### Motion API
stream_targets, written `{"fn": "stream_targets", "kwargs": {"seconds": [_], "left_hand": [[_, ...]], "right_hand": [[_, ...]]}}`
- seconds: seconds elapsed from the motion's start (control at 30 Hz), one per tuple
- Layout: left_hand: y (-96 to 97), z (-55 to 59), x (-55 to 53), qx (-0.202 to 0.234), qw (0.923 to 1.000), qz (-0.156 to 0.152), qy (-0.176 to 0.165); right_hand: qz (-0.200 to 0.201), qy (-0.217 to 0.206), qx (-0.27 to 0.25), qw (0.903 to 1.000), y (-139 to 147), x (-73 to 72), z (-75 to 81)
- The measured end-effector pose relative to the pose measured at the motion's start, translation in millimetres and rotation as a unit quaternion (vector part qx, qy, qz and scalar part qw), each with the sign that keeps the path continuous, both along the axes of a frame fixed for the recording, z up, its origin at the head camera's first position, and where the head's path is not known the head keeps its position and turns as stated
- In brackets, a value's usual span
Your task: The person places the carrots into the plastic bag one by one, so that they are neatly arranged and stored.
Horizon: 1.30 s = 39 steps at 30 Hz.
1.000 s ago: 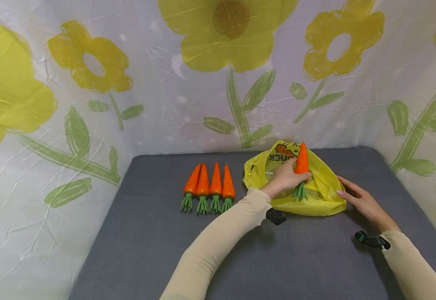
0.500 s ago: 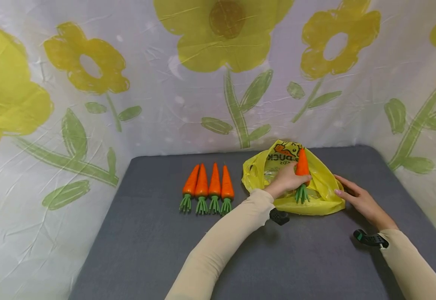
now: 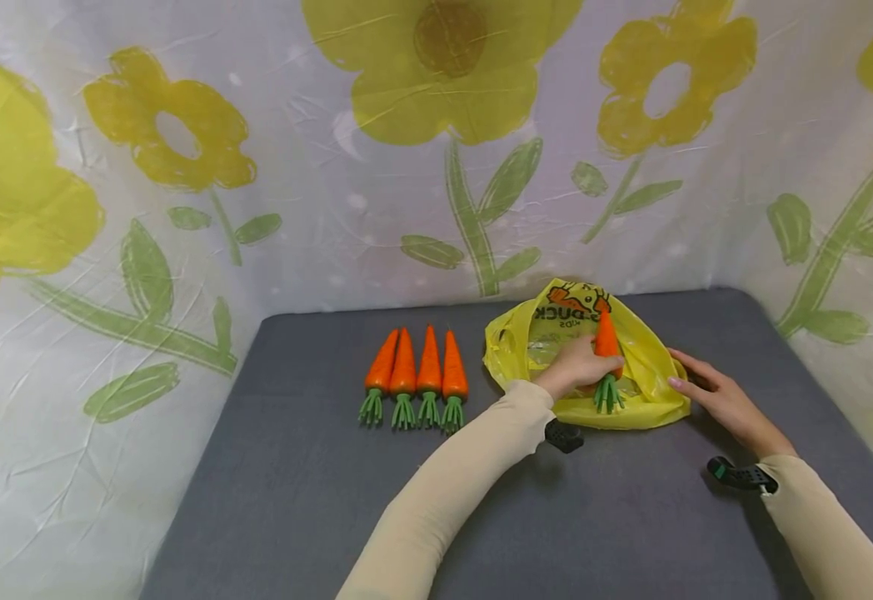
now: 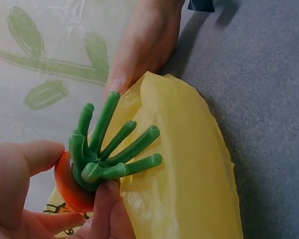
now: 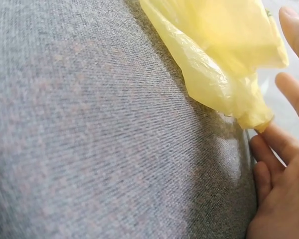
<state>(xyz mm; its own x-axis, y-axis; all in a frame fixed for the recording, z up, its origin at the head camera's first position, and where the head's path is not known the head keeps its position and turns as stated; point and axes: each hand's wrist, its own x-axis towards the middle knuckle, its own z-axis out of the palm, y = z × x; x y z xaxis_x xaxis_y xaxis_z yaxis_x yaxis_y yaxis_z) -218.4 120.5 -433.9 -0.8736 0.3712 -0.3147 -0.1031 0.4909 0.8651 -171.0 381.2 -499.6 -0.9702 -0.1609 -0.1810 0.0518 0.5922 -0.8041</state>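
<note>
My left hand grips an orange toy carrot with a green top, held inside the mouth of a yellow plastic bag. In the left wrist view the thumb and fingers pinch the carrot just below its green stalks, which point toward the camera; the tip is hidden there. My right hand rests at the bag's right edge. Its fingers are spread and lightly touch the yellow plastic, as the right wrist view shows at the bag's corner.
Several more carrots lie in a row left of the bag, tips toward the back. The grey tabletop ends against a flower-printed curtain behind and at the sides.
My left hand has lowered the carrot slightly toward the near side of the bag's mouth. My right hand stays beside the bag, and the row of carrots is unmoved.
</note>
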Motion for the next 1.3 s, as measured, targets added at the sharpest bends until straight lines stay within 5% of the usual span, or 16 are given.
{"fn": "stream_targets", "kwargs": {"seconds": [0.47, 0.7, 1.07, 1.3], "left_hand": [[26.3, -5.7, 1.1, -0.016, 0.9984, 0.033, -0.044], [35.9, -7.2, 2.3, -0.05, 0.9984, 0.026, -0.009], [34.8, -23.4, 1.2, 0.006, 0.9998, -0.004, -0.017], [33.4, -27.5, 1.6, -0.006, 0.9998, -0.006, -0.02]], "right_hand": [[0.0, -0.004, 0.003, 1.0, 0.6, -2.7, -0.6], [0.001, 0.003, 0.007, 1.0, -0.9, -1.8, 2.2], [0.004, 0.017, 0.028, 0.9995, 1.2, -4.4, -2.4], [0.007, 0.02, 0.029, 0.9994, 1.5, -3.4, -3.1]]}}
